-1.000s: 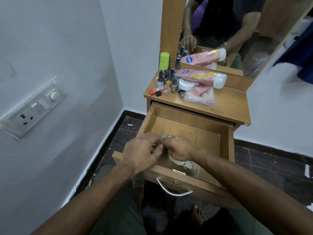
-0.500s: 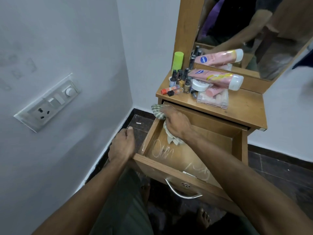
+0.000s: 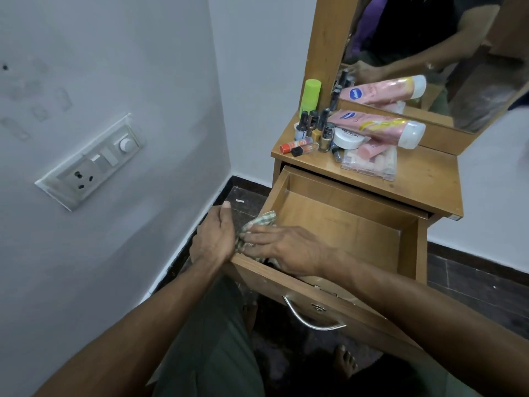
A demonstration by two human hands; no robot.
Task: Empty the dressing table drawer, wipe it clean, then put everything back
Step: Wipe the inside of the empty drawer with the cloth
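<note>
Readable lettering on the table top beyond my hands

Past my right hand (image 3: 289, 249) pressing the checked cloth (image 3: 257, 224) at the drawer's near left corner, the small round white plastic jar (image 3: 348, 138) reads "NAIL POLISH" on its lid. Just above it, the long pink tube with the white cap (image 3: 378, 128) carries a blue oval logo, its lettering too small for me to read.

Most of the checked cloth (image 3: 259, 222) is hidden under the right hand (image 3: 289, 249), the left hand (image 3: 214, 239) covers the drawer (image 3: 343, 224) front-left corner, the mirror (image 3: 446, 53) is cut off top and right, and bottle labels are too small to read.
</note>
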